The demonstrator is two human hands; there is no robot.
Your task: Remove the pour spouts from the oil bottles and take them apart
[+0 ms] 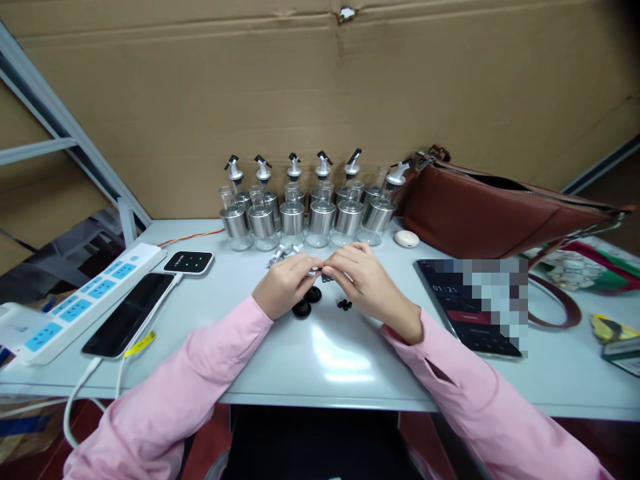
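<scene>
Cardboard backs the pale worktop. Near its middle, left hand and right hand meet, fingertips pinching a small metal part; bottles line the back edge.

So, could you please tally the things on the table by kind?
Bottles: 6
Phones: 1
Tablets: 1
Power strips: 1
Bags: 1
Black discs: 2
Total: 12
Both hands, left and right, pinch one small metal part.
</scene>
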